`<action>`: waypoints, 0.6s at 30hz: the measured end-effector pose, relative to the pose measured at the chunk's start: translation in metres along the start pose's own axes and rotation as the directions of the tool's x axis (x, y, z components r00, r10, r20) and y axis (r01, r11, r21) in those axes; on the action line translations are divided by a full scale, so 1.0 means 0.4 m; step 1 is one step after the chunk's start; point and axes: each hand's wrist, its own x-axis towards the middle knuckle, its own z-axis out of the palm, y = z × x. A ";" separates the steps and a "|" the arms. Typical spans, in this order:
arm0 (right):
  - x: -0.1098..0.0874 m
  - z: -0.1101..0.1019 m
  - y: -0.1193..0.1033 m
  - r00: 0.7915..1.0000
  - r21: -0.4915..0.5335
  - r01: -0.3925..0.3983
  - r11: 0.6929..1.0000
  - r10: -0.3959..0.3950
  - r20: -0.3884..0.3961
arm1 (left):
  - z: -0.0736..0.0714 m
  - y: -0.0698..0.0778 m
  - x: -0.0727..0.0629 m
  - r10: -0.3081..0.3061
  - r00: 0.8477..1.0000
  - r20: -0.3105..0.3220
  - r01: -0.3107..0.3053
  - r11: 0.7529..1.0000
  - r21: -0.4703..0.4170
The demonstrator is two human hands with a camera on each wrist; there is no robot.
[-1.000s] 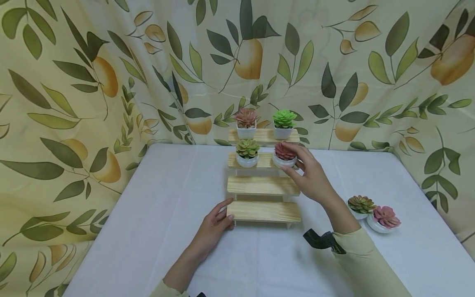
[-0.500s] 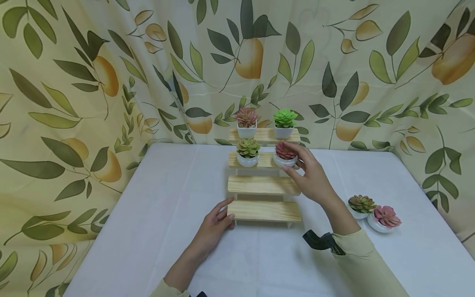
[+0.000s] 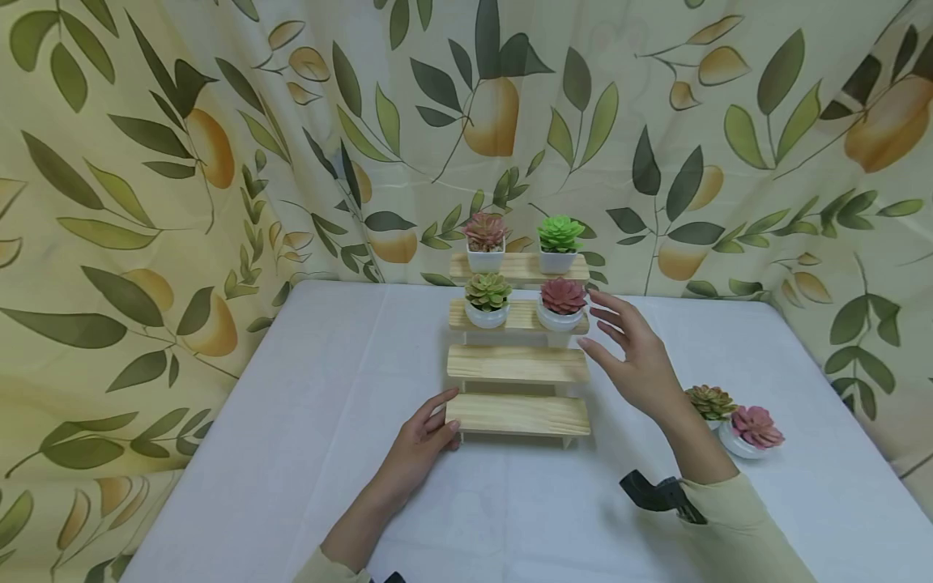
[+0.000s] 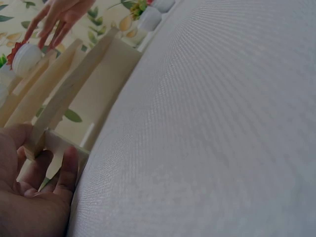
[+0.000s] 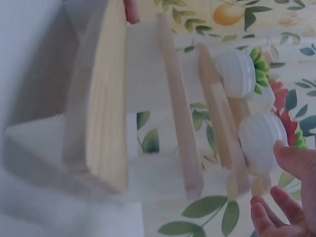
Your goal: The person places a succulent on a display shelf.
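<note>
A wooden tiered display stand (image 3: 517,364) with pale steps stands on the white cloth. My left hand (image 3: 419,449) grips the left end of its lowest step; the left wrist view shows the thumb over the board (image 4: 74,89) and fingers below it. On the second step from the top sits a dark red potted succulent (image 3: 563,298) in a round white pot. My right hand (image 3: 640,368) is just right of that pot, fingers spread and nothing held. In the right wrist view, the thumb (image 5: 291,158) overlaps the edge of the round white pot (image 5: 261,140).
A green succulent (image 3: 487,295) shares that step. The top step bears a pinkish succulent (image 3: 485,239) and a bright green one (image 3: 558,239). Right of the stand, an olive succulent (image 3: 710,402) and a pink one (image 3: 756,429) rest on the table (image 3: 291,453), partly behind my right forearm.
My right hand has let go of the dark red succulent and drawn back to the right, its fingers spreading. The pot stays on the step. My left hand has not moved.
</note>
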 end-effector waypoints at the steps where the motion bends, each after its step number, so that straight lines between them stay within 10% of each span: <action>1: -0.011 -0.008 0.003 1.000 -0.008 -0.006 1.000 0.006 -0.008 | 0.000 0.000 0.000 -0.001 1.000 0.003 0.001 1.000 0.002; 18: -0.191 -0.123 0.053 0.980 -0.135 -0.172 0.976 0.155 -0.126 | 0.004 -0.003 0.002 -0.002 1.000 0.002 0.002 1.000 -0.001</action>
